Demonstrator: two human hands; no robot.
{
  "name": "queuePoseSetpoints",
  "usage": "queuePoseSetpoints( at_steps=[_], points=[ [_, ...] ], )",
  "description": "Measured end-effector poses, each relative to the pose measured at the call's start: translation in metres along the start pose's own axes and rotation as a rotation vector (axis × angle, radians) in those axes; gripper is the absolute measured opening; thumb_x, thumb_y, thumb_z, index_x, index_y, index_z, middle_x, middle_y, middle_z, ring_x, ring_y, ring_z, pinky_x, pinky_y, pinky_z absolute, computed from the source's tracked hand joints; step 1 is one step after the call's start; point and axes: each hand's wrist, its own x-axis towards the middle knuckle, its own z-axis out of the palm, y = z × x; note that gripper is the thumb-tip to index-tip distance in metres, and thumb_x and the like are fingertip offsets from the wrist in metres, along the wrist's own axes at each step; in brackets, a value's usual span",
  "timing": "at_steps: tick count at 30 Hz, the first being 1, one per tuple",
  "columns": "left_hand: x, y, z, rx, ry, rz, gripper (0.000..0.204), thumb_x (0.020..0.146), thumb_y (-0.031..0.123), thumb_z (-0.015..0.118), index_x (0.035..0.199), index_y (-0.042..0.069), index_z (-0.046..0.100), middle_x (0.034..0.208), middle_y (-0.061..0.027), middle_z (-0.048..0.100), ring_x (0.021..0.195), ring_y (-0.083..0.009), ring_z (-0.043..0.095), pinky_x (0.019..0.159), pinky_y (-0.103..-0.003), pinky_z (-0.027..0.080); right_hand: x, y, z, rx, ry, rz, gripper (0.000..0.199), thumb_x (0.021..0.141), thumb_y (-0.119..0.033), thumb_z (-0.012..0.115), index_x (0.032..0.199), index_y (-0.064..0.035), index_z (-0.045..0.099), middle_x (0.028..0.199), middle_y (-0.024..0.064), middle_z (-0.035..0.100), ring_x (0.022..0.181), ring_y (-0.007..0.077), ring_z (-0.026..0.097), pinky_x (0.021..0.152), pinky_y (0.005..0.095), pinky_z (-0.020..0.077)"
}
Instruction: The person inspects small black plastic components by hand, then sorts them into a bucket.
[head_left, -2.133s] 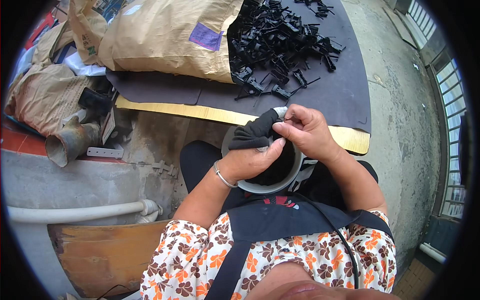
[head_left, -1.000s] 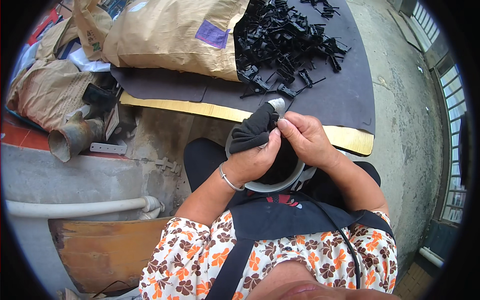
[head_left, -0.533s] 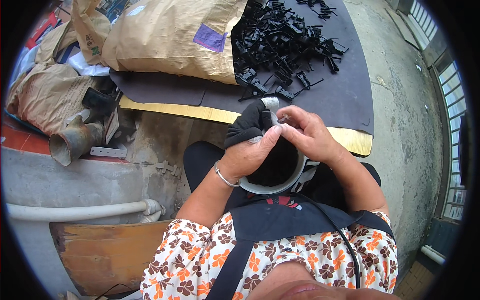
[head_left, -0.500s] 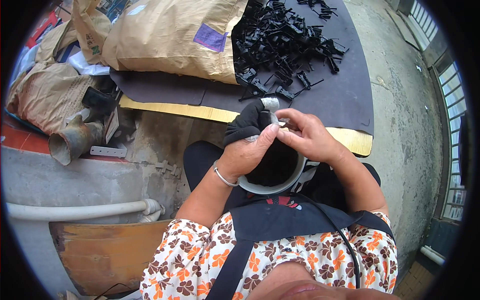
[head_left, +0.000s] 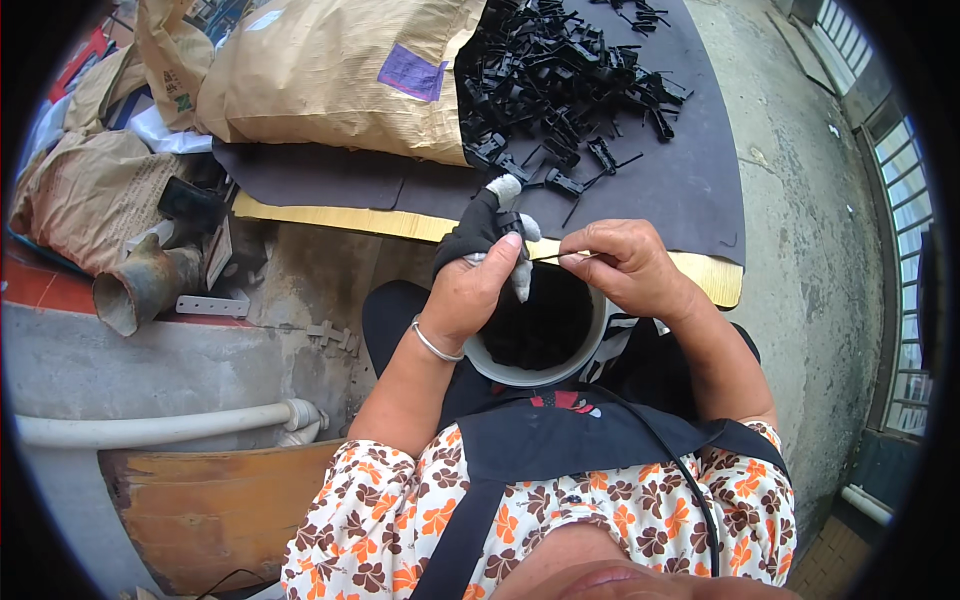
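My left hand (head_left: 475,262), in a black glove with grey finger ends and a bare thumb, is closed on a small black plastic part (head_left: 511,224); most of the part is hidden by the fingers. A thin dark stem (head_left: 545,257) runs from beside it to my bare right hand (head_left: 632,265), whose thumb and forefinger pinch its end. Whether stem and part are joined, I cannot tell. Below both hands is a round bucket with a pale rim (head_left: 530,378) and a dark inside. Ahead, a pile of black plastic parts with thin stems (head_left: 570,90) lies on the table.
The table has a dark cover (head_left: 690,190) and a yellow front edge (head_left: 340,218). A large brown paper sack (head_left: 310,85) lies on it, beside the pile. At the left are another sack (head_left: 85,200), a rusty pipe piece (head_left: 140,285) and a white pipe (head_left: 160,425).
My hands have moved apart from touching: the left slightly left, the right a little to the right. The thin stem now shows stretched between them, and the black part shows in the left hand.
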Motion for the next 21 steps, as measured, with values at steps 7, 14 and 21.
queuePoseSetpoints(
  at_steps=[7,14,21],
  points=[
    [-0.009,-0.007,0.003,0.374,-0.148,0.064,0.034,0.088,0.006,0.047,0.120,-0.006,0.045,0.085,-0.0041,0.059,0.066,-0.0065,0.050,0.060,-0.019,0.042,0.002,-0.004,0.010,0.367,-0.036,0.397,0.015,0.083,-0.010,0.066,0.078,0.0009,0.057,0.064,-0.0023,0.053,0.059,0.0046,0.045,0.052,0.0210,0.0370],
    [-0.007,-0.008,0.007,0.257,-0.092,0.056,0.025,0.086,0.001,0.047,0.111,-0.004,0.050,0.081,-0.0043,0.057,0.060,-0.0071,0.049,0.054,-0.020,0.041,0.002,-0.012,0.006,0.194,-0.106,0.264,0.021,0.090,-0.017,0.057,0.079,0.0003,0.053,0.062,0.0031,0.048,0.057,0.0096,0.042,0.052,0.0260,0.0376],
    [-0.009,-0.019,0.013,0.616,0.046,0.183,0.019,0.084,-0.001,0.046,0.101,-0.002,0.054,0.078,-0.0036,0.055,0.065,-0.0072,0.050,0.058,-0.021,0.042,0.002,-0.010,0.025,0.066,-0.009,0.263,0.022,0.090,-0.017,0.053,0.078,0.0007,0.056,0.063,0.0196,0.055,0.057,0.0355,0.053,0.055,0.0381,0.0427]
  ],
)
